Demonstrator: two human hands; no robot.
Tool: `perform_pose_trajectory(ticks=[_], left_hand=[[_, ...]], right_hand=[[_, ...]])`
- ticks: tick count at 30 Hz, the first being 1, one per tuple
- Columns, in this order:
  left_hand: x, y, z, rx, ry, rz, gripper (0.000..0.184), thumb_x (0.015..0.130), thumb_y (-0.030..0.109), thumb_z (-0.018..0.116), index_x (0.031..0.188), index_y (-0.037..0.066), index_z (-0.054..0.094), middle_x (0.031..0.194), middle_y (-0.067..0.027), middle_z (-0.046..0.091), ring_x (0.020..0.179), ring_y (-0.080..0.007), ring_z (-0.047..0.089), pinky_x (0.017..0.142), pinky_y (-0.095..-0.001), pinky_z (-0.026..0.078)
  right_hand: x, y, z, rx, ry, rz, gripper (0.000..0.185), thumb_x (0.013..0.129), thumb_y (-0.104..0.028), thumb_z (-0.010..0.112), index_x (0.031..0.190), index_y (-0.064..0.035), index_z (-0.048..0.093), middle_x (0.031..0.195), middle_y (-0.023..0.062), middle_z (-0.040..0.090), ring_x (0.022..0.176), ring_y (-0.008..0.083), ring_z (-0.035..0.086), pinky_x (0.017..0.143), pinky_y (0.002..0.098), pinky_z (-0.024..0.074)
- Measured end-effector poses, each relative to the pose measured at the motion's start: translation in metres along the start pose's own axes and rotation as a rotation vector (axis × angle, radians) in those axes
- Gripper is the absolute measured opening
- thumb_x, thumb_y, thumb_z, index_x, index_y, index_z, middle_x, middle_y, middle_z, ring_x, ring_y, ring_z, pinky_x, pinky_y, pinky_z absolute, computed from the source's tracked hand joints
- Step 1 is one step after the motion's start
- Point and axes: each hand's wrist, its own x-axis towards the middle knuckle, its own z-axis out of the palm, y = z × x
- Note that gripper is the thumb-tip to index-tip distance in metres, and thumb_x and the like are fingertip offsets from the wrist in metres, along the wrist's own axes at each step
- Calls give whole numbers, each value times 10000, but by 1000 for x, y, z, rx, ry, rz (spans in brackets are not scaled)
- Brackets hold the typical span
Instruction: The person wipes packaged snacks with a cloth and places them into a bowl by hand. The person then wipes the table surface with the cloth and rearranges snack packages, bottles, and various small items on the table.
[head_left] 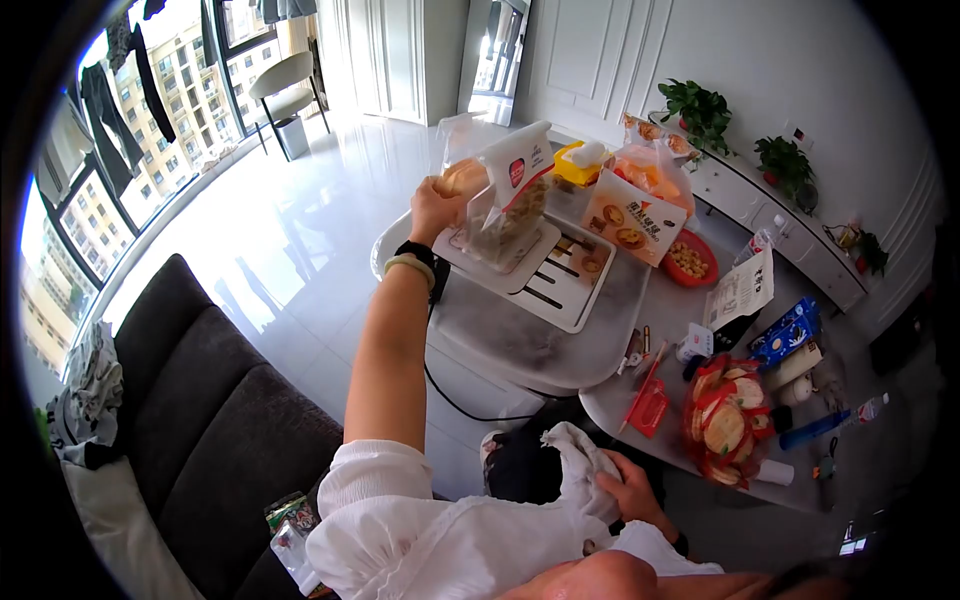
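at the far side of the grey table [480, 335], the left hand [436, 208] of the person reaches out with a straight arm. its fingers are closed on the clear bag [463, 180], in which something tan is showing; the exact hold is partly hidden. just to the right of this bag is a packet [517, 165] with a white and red label and small light brown pieces inside. both are at the left end of the white tray [572, 312], which has dark slots and lies on the table.

near the body, the right hand [635, 497] is low, with bent fingers against the pale cloth [585, 470]; i cannot tell whether they grip it.

to the right of the packet there are a yellow package [578, 167], a carton [632, 218] with pictures of tarts, and a red bowl [690, 258] with beige pieces. closer to the person, on the right, lie a blue packet [786, 335] and a red and clear bag [727, 422] of round flat pieces. a dark sofa [210, 390] stands at the left.
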Motion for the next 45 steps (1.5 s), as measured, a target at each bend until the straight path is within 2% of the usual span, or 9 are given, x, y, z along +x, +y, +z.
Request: perform_pose_trajectory(ticks=[4,10,15,18,27,31,37,42,45], left_hand=[[-17,-13,-43,-528,-71,-161,310,778,62,683,1078,20,617,865,-45,675,835,-173,674,709,-288,559],[-87,-54,-133,-1161,-198,-85,298,909,142,566,1186,31,580,1119,-85,647,1022,-227,645,841,-426,561],[-174,-139,-182,-1337,-169,-121,627,913,305,602,1444,46,392,1388,-136,526,1259,-309,525,1044,-494,436],[-231,-172,-206,-1417,-47,-161,664,902,292,644,1457,73,352,1409,-114,493,1259,-287,526,1010,-482,474],[-293,-271,-207,-1518,73,-272,652,868,182,652,1445,58,374,1375,-116,527,1243,-282,543,1026,-490,473],[-291,-267,-203,-1444,19,-287,641,824,139,678,1399,15,424,1308,-118,576,1198,-262,576,997,-428,492],[-303,-238,-203,-1423,-20,-372,690,741,132,745,1358,6,463,1264,-89,601,1149,-222,593,955,-362,497],[-306,-227,-202,-1457,46,-376,698,726,126,773,1349,11,479,1244,-75,608,1137,-211,593,952,-345,490],[-305,-230,-200,-1482,107,-377,659,733,72,727,1342,7,482,1229,-70,612,1123,-200,596,936,-336,491]], right_hand=[[-2,-29,9,54,-12,25,537,890,-124,634,1377,37,477,1275,95,588,1156,164,541,1038,304,390],[8,-85,17,-132,63,-526,563,889,-132,629,1388,50,442,1309,134,556,1200,215,531,1049,345,388],[75,-139,52,-951,143,-930,556,867,-76,631,1392,-5,462,1276,241,555,1198,388,536,1001,412,440],[157,-124,70,-1258,-32,-969,577,903,-185,626,1442,-100,436,1395,233,485,1345,416,403,1103,472,335],[245,-107,180,-1465,-273,-968,671,955,-332,547,1538,-172,259,1507,284,309,1423,500,215,1150,568,218],[306,-114,246,-1458,-225,-899,667,967,-378,513,1538,-162,244,1512,297,285,1431,519,168,1139,628,173],[396,-158,330,-1486,96,-376,765,940,-570,451,1546,-165,221,1592,244,161,1462,493,74,1114,688,142],[517,-182,301,-1396,479,20,827,902,-602,462,1554,-168,195,1617,230,53,1455,515,48,1097,706,131],[542,-200,280,-1377,532,90,825,901,-609,434,1556,-172,185,1613,226,112,1431,567,55,1123,673,105]])
